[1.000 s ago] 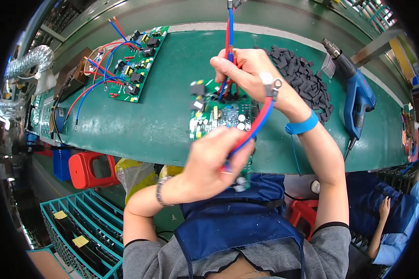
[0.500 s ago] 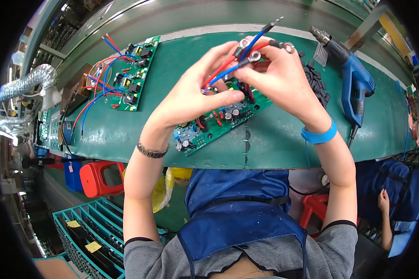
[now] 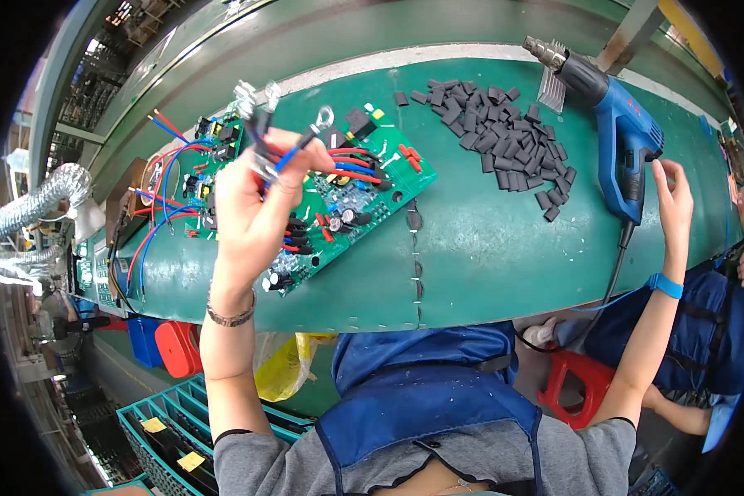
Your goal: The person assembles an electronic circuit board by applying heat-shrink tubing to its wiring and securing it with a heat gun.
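My left hand [image 3: 252, 207] is closed around a bundle of red and blue wires [image 3: 294, 155], raised above the table. Black sleeves and metal ring terminals [image 3: 325, 117] are on the wire ends, some smeared by motion. Under that hand lies a green circuit board [image 3: 407, 175] with capacitors and more red and blue wires, partly hidden by my hand. At the right, my right hand [image 3: 675, 202] is open, fingers apart, just beside the handle of a blue heat gun [image 3: 622, 128]. The gun lies on the table with its metal nozzle pointing to the far left.
Short black tube pieces [image 3: 504, 140] lie heaped mid-table. Behind my left hand is another wired board [image 3: 215, 149]. A cord [image 3: 616, 264] hangs from the heat gun over the front edge. Red stools [image 3: 583, 384], a teal rack [image 3: 169, 430] and another person's arm [image 3: 678, 413] are below.
My right hand has let go of the wires and moved right to the heat gun. My left hand has moved left with the wires, and the board beneath has shifted left in view.
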Motion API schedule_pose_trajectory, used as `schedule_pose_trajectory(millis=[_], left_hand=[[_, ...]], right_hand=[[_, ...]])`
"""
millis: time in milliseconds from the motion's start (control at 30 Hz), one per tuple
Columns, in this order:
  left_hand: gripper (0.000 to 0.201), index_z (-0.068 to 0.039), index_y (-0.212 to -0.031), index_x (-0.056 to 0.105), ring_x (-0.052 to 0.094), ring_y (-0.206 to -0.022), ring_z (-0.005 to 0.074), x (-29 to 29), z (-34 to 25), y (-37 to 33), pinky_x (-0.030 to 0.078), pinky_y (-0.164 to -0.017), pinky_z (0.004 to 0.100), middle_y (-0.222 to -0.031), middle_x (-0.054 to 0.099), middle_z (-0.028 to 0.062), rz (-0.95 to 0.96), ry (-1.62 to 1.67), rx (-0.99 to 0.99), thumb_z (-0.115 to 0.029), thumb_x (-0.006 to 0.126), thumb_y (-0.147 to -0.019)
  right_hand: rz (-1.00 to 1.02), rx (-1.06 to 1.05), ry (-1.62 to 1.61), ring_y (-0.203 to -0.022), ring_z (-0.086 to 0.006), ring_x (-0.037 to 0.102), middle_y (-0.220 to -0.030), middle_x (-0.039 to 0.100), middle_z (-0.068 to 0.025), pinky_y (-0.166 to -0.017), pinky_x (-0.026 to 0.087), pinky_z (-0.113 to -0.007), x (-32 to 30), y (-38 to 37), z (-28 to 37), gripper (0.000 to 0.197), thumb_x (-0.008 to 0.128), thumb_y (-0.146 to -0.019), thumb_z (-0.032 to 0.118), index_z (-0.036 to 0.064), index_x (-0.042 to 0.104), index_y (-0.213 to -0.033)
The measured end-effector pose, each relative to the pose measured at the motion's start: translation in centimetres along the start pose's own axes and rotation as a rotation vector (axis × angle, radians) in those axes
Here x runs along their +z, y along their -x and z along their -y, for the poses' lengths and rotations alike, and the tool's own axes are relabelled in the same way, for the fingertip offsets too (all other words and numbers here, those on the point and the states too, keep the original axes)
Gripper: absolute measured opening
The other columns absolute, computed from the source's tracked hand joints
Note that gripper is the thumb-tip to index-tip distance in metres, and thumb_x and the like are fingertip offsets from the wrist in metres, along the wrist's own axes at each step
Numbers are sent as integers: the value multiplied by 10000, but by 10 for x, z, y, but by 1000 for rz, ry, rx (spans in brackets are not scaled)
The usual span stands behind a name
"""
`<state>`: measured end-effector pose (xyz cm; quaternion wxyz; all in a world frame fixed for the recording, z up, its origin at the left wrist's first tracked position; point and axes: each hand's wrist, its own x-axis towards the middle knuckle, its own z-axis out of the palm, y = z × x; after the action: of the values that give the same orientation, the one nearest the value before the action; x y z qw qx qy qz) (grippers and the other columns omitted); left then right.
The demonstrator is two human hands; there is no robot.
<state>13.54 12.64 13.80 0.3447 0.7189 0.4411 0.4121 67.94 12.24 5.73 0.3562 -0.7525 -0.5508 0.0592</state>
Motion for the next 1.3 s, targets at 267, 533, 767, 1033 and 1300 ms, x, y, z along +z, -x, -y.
schedule_pose_trajectory(millis=[267,533,767,1033,1300], left_hand=[[193,-14,-889,542,330,-507,8,16,29,-4,253,-468,182,-931,635,99,-3,236,-88,-182,537,-984],[355,-52,-815,481,303,-486,7,11,35,-19,200,-440,182,-806,555,54,-40,459,-330,-327,432,-1033],[422,-80,-777,454,286,-489,15,11,35,-16,192,-437,189,-734,508,25,-142,417,-359,-425,437,-1020],[403,-94,-760,442,302,-503,14,15,34,-19,203,-446,186,-703,490,8,-150,422,-356,-398,439,-1024],[402,-93,-758,447,307,-506,12,17,35,-18,206,-446,183,-709,495,8,-154,420,-348,-395,445,-1023]], right_hand=[[367,696,-874,-671,-99,605,-862,635,-45,-562,516,-217,33,-18,18,515,670,-881,451,-1,592,-1117],[257,420,-718,-541,-89,515,-715,539,-20,-483,409,-234,19,70,67,247,660,-906,268,56,533,-914],[138,290,-528,-695,-151,589,-911,605,-100,-660,489,-276,5,174,125,391,681,-794,-19,-46,510,-1144],[170,96,-456,-1011,-221,605,-1143,616,-147,-923,476,-361,14,213,127,505,707,-763,-78,-75,512,-1229],[182,73,-431,-978,-213,618,-1097,639,-132,-908,487,-356,15,212,132,424,704,-769,-71,-78,556,-1166]])
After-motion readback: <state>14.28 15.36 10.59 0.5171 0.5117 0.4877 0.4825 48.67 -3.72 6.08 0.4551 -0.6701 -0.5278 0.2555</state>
